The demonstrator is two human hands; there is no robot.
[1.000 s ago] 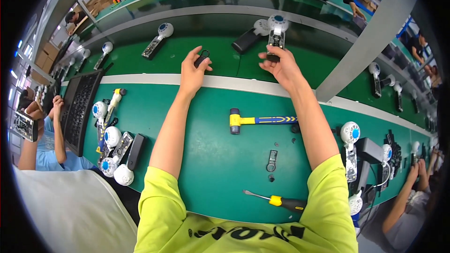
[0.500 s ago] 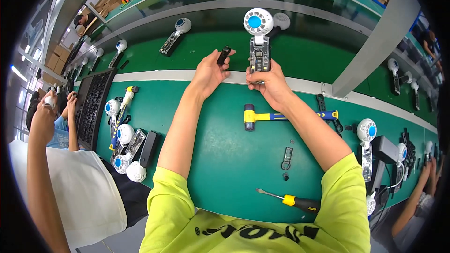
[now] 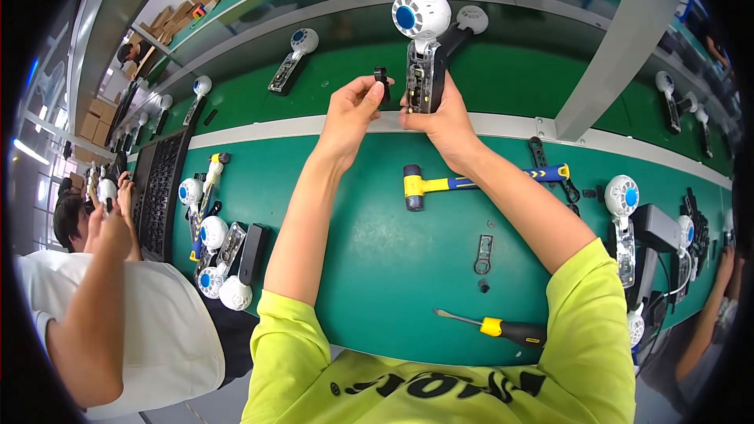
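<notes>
My right hand [image 3: 449,127] grips the lower body of a handheld device [image 3: 421,15] upright above the table's far edge. The device has a round white slotted head with a blue disc, and a clear-fronted body with electronic parts visible inside. To its left, my left hand [image 3: 350,113] pinches a small narrow black part [image 3: 382,77] between thumb and fingers, close to the device but apart from it. Below my right forearm lies a mallet [image 3: 414,188] with a yellow and blue handle. Nearer me are a clear ring-ended cover piece [image 3: 484,254] and a screwdriver [image 3: 503,330].
Similar white-headed devices stand at the left [image 3: 212,231] and right [image 3: 622,196], with others on the dark green conveyor [image 3: 314,98] ahead. A metal post [image 3: 620,55] rises at the right. A person in a white shirt [image 3: 157,322] works on my left; another person's arm shows at right.
The device in my right hand has risen slightly and turned, so its head now faces left and its dark side shows. My left hand has turned the black part more upright.
</notes>
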